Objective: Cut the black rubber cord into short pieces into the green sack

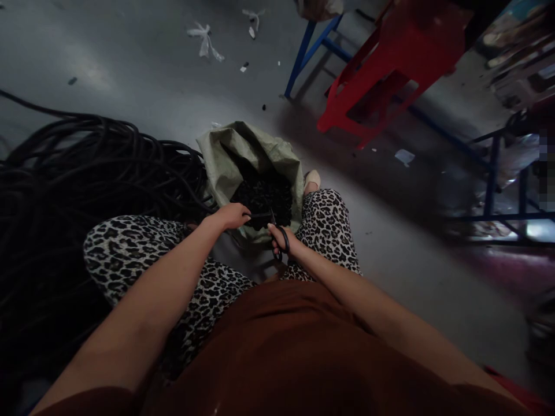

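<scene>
My left hand (233,216) is closed around a thin black rubber cord (260,215), whose end points to the right. Black-handled scissors (278,252) are gripped in my right hand (282,238), with the blades up beside the cord's end; whether they touch it I cannot tell. Both hands are over the near rim of a pale green woven sack (219,167), which stands open between my legs. Many small black pieces (264,190) lie inside it. A big heap of black cord (99,164) is piled to the left of the sack.
A red plastic stool (403,58) stands at the upper right, near a blue metal frame (303,52). Another blue frame (492,179) with plastic bags is at the far right. Plastic scraps (204,43) are scattered over the grey floor (143,63).
</scene>
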Demonstrator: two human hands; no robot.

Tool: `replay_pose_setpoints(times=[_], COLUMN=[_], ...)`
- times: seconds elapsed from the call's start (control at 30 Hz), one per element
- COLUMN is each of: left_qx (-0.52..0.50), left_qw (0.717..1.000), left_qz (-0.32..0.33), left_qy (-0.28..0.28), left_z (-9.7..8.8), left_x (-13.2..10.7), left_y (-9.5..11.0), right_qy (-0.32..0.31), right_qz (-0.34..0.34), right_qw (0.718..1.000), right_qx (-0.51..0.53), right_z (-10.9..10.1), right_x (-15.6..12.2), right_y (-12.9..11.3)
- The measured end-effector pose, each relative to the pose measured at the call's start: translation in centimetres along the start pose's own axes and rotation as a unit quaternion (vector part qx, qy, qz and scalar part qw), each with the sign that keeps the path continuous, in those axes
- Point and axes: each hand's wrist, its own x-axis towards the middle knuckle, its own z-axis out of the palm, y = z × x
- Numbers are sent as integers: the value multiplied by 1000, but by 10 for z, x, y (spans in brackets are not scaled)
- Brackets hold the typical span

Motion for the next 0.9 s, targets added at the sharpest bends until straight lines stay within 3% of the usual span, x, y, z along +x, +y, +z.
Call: replay_pose_setpoints(times=[0.53,0.9], left_qx=[8,-16], left_qw=[1000,999], left_qz=[-21,-35], left_qy=[13,33], left_z=[-1,-2], left_x=[0,2], left_y=[0,-1], right_qy=[14,-45], right_qz=[25,28], right_qw=[1000,998], right_qx=[0,42], right_z=[-1,2], right_x=[3,0], right_y=[6,3])
